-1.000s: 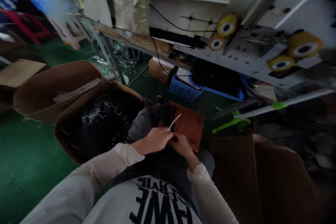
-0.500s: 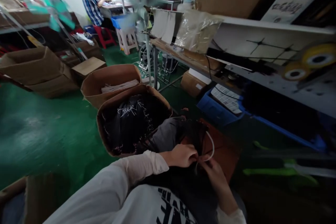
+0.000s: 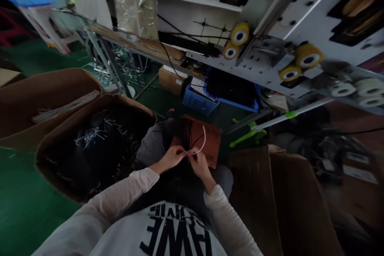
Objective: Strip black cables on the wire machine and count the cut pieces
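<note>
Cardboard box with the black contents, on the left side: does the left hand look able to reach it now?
Probably yes. The left hand is just beside the cardboard box, and nothing appears between them. It is busy, though, next to the right hand, which pinches a white plastic strip.

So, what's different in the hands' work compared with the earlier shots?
The white strip, short and straight at first, now arcs up into a loop from the fingers. The left hand and right hand still hold it together above the dark strands. The orange-brown board beneath stays put.
</note>
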Demonstrator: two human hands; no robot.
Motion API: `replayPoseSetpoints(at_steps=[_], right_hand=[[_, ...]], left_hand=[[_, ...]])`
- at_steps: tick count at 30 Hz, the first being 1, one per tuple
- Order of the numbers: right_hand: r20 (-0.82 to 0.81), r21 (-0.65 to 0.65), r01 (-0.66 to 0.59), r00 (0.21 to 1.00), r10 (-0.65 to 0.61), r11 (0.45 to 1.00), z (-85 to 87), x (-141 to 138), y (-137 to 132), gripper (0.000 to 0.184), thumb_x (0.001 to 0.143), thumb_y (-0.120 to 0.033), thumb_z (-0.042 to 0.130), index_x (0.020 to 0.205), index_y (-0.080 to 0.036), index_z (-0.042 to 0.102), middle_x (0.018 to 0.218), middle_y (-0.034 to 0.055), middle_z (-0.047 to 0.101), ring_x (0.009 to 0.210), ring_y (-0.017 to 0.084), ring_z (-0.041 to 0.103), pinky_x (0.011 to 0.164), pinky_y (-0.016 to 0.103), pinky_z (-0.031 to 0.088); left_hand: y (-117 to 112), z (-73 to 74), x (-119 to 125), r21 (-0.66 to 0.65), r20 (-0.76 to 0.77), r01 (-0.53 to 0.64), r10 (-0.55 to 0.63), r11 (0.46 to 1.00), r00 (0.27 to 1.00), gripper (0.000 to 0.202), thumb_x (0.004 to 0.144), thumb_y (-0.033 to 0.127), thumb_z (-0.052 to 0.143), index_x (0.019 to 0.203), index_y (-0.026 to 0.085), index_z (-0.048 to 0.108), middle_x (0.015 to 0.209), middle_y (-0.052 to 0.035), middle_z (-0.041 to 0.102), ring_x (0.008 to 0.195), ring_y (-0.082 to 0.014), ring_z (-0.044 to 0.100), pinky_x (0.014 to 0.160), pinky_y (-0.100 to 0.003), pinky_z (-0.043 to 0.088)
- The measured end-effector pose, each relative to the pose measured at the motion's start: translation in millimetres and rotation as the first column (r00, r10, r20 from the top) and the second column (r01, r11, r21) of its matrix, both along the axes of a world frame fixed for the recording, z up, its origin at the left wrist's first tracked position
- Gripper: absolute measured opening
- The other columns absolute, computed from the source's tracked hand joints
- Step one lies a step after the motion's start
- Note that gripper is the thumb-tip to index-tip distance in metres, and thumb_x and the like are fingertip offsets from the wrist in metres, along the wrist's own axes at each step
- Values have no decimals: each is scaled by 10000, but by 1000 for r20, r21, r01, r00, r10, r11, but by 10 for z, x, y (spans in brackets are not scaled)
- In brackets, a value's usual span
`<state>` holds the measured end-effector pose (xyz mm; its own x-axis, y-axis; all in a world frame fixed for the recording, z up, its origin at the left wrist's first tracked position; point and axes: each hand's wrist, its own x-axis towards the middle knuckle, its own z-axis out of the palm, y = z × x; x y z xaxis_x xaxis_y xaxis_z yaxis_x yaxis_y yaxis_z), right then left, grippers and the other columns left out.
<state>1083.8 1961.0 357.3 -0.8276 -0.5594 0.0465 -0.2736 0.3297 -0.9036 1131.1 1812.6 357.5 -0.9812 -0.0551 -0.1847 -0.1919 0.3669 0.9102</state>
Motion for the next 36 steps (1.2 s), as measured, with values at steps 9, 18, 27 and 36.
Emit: replayPoseSetpoints(at_steps=[9, 18, 27, 36], right_hand=[[68, -218, 55, 997, -41, 974, -53, 140, 66, 133, 841, -276, 557, 742, -189, 578, 847, 45, 637, 793, 168, 586, 745, 297, 441], [81, -283, 129, 991, -110, 950, -89, 85, 238, 157, 827, -283, 608, 708, -202, 546, 949, 37, 596, 888, 166, 565, 789, 293, 420], [481, -245, 161, 876, -24, 956, -9, -9, -54, 189, 788, -362, 621, 800, -201, 523, 652, -14, 616, 556, 125, 572, 514, 221, 416], [94, -24, -23, 995, 25, 999, 121, -46, 21, 127, 808, -285, 573, 802, -182, 647, 688, 10, 640, 640, 154, 585, 608, 250, 426]], left_hand=[[-67, 144, 26, -203, -184, 109, -147, 973, 972, 85, 843, 183, 500, 835, 154, 579, 820, -35, 590, 744, -138, 544, 697, -252, 415], [-630, 526, -91, -894, -149, 183, -657, 409, 739, 132, 816, 136, 508, 893, 180, 605, 977, -87, 587, 926, -239, 500, 731, -359, 362], [-545, 519, -2, -835, -174, 129, -479, 535, 861, 187, 897, 226, 409, 828, 179, 577, 847, -49, 582, 778, -174, 544, 700, -309, 365], [-114, 353, -33, -596, -172, 171, -333, 785, 927, 196, 893, 196, 408, 1026, 177, 549, 869, -49, 656, 798, -180, 621, 669, -266, 411]])
